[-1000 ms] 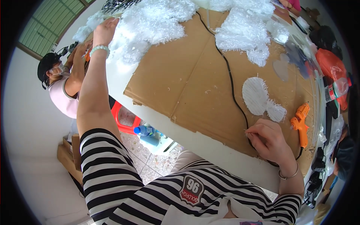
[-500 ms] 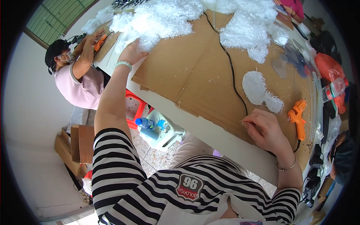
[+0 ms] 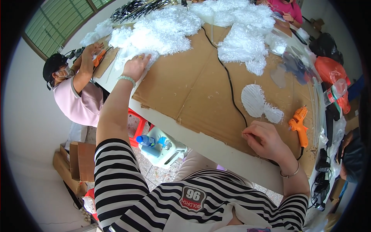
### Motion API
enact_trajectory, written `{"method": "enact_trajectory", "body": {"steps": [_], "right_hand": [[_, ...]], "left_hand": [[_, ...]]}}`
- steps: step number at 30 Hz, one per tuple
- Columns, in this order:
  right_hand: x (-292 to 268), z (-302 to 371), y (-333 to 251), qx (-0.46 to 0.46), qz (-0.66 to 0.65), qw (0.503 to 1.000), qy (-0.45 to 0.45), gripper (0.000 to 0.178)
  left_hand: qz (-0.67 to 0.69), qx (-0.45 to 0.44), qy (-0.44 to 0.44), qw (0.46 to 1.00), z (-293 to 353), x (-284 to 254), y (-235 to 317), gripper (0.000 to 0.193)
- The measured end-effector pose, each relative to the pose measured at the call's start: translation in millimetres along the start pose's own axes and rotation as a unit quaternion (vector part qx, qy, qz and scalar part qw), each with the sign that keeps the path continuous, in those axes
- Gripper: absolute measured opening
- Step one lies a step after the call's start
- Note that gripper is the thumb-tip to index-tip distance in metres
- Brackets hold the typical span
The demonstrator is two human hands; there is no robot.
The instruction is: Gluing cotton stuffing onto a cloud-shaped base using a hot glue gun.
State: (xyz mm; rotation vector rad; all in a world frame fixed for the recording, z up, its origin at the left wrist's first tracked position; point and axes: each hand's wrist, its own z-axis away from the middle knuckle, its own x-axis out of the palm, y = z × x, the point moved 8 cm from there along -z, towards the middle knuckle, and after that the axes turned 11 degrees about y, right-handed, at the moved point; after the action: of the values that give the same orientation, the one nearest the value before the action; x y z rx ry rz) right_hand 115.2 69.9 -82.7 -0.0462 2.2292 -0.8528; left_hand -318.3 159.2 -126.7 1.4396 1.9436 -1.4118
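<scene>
My left hand [image 3: 136,68], with a beaded bracelet on its wrist, is at the near edge of a large pile of white fringed material [image 3: 166,36]. Its fingers look stretched out, and no held piece shows. Over the near edge of the cardboard sheet [image 3: 185,89] my right hand [image 3: 266,140] is closed in a pinch. Whatever its fingertips hold, if anything, is too small to make out. Just beyond it lies a white fringed fish-shaped piece [image 3: 253,100]. An orange glue gun [image 3: 298,125] rests to the right of that hand.
A black cable [image 3: 228,73] crosses the cardboard. At left a person in pink [image 3: 77,92] handles another orange tool; a second person [image 3: 288,9] sits at the far right. Clear sticks [image 3: 315,104] and a red bag [image 3: 332,71] line the right side. Below stands a stool [image 3: 168,150] with a blue-capped bottle [image 3: 148,145].
My left hand has drawn slightly nearer along the pile's edge, and more of its fingers show. The right hand keeps its pinch. The whole view has shifted a little.
</scene>
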Motion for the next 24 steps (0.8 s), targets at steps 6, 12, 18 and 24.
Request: {"method": "enact_trajectory", "body": {"steps": [6,12,18,24], "right_hand": [[1.2,-0.1,6.5,0.006,-0.003,1.0,0.0,0.01],[-1.1,-2.1,9.0,0.008,-0.01,1.0,0.006,0.01],[2.4,-2.1,13.0,0.018,-0.006,1.0,-0.003,0.01],[3.7,-1.0,13.8,0.023,0.001,1.0,-0.008,0.009]], "left_hand": [[0.056,-0.092,-0.028,0.994,3.3,2.0,-12.6,0.046],[0.11,-0.177,0.024,0.978,7.6,-30.2,-50.9,0.042],[0.205,-0.231,-0.013,0.951,19.1,-17.3,-50.9,0.047],[0.217,-0.246,-0.076,0.941,16.4,11.0,-42.1,0.053]]}}
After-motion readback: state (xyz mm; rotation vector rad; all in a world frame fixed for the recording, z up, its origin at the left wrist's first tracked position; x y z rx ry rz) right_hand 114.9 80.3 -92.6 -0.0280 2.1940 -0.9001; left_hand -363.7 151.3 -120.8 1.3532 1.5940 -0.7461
